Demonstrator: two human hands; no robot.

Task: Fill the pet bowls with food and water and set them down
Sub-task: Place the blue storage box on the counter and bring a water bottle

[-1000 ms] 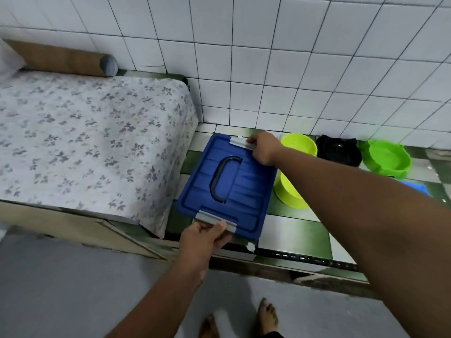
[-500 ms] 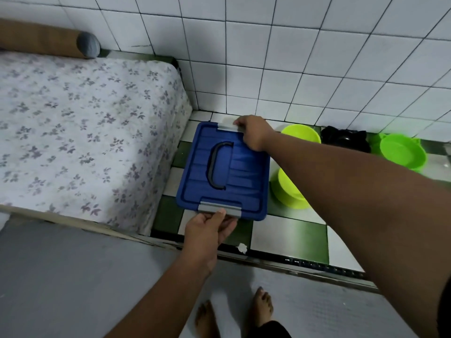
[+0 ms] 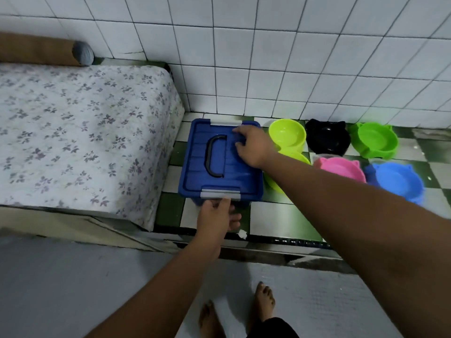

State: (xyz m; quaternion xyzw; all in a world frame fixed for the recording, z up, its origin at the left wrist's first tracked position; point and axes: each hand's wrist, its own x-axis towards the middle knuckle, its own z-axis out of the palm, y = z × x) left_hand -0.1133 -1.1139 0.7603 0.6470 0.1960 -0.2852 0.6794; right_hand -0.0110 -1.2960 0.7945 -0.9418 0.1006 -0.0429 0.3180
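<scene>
The blue box (image 3: 220,162) stands upright on the checkered floor (image 3: 280,215) with its lid on. Its long axis runs from me straight toward the tiled wall (image 3: 268,57) behind it. It has a grey near latch (image 3: 220,193) at the short end facing me and a far latch (image 3: 225,123) at the wall end. The black handle (image 3: 216,156) lies flat on the lid along that same axis, its spine to the left and both ends pointing right.

My right grip (image 3: 252,147) rests palm down on the far right part of the lid. The fingers are straight and spread toward the handle and the far latch, and they clasp nothing. My left grip (image 3: 217,217) sits just in front of the box. The thumb tip touches the lower edge of the near latch, and the fingers are loosely bent below it, pointing right, with nothing held in them (as far as I can see).

Just right of the box stands a lime bowl (image 3: 288,135). More lime plastic shows below my forearm, though I cannot tell whether it is a second bowl. Further right of the box are a black bowl (image 3: 328,140) and a green bowl (image 3: 374,140) by the wall. A pink bowl (image 3: 340,168) and a blue bowl (image 3: 397,181) sit nearer me. Left of the box is the bed (image 3: 85,130) with its flowered sheet
</scene>
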